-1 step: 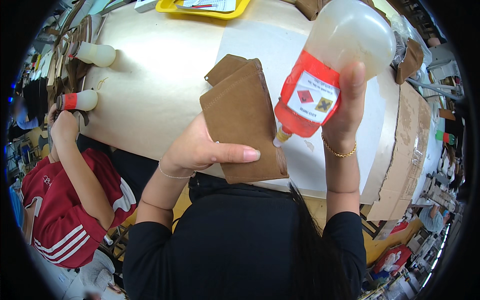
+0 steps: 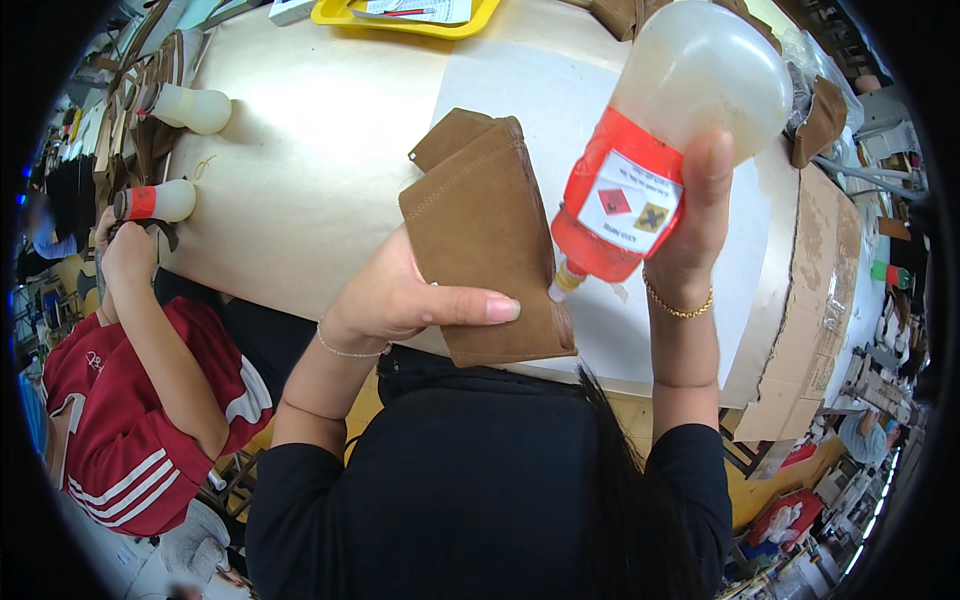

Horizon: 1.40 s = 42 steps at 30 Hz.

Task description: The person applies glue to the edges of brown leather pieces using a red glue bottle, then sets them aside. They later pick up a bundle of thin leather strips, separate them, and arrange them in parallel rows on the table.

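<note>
My left hand (image 2: 400, 300) grips a brown leather piece (image 2: 480, 235) with a stitched line near its top, the thumb lying across its lower part and the other fingers hidden behind. A smaller flap of the same brown leather sticks out at the upper left. In my right hand (image 2: 700, 220) is a squeeze bottle (image 2: 700, 75), tilted upside down. It is translucent, with a red band and a white label. Its narrow nozzle (image 2: 560, 288) meets the right edge of the leather, or is very close to it.
White paper (image 2: 690, 330) covers part of the table under my hands. A yellow tray (image 2: 410, 25) stands at the far side, and cardboard (image 2: 815, 290) lies along the right edge. To the left, a person in a red shirt (image 2: 150, 410) works beside more glue-type bottles (image 2: 165, 200).
The bottle has shifted very slightly down and to the right, its nozzle moving along the leather's edge. My left hand and the leather look unmoved.
</note>
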Tool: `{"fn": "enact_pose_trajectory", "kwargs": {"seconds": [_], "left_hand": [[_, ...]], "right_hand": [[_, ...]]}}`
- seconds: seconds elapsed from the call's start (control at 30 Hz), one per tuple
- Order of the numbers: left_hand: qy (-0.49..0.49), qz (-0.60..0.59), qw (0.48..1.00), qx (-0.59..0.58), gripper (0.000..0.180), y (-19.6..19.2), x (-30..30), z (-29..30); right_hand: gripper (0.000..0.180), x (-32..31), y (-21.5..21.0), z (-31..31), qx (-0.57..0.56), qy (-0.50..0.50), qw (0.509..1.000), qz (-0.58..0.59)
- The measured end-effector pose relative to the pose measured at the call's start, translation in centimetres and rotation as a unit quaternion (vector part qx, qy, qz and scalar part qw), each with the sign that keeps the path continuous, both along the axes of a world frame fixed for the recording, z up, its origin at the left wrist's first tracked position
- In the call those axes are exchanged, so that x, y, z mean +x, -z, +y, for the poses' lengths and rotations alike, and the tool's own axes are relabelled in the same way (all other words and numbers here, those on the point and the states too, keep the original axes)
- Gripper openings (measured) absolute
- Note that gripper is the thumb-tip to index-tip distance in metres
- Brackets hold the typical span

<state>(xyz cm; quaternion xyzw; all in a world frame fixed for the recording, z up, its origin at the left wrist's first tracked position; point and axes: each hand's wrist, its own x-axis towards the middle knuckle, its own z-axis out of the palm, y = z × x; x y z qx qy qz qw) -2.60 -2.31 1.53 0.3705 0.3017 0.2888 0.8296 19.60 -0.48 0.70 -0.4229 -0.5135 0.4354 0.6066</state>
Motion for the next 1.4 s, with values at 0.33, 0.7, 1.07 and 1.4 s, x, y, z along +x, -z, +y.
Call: {"fn": "enact_pose_trajectory", "kwargs": {"seconds": [0.33,0.7,1.07,1.4], "left_hand": [[-0.006,0.030,0.999,0.028,0.069,0.6,-0.4,0.2],[-0.105,0.074,0.988,0.089,0.074,-5.0,-0.5,1.1],[0.059,-0.144,0.966,0.208,0.064,-13.3,1.9,5.8],[-0.007,-0.060,0.961,0.271,0.066,-15.4,6.4,6.3]], "right_hand": [[0.068,4.4,0.7,0.7,-0.167,-0.151,0.851,0.475],[0.066,13.3,7.4,-4.1,-0.195,0.189,0.847,0.458],[0.055,18.5,8.5,-6.9,-0.135,0.299,0.801,0.500],[0.065,20.0,7.5,-9.1,-0.115,0.273,0.790,0.537]]}}
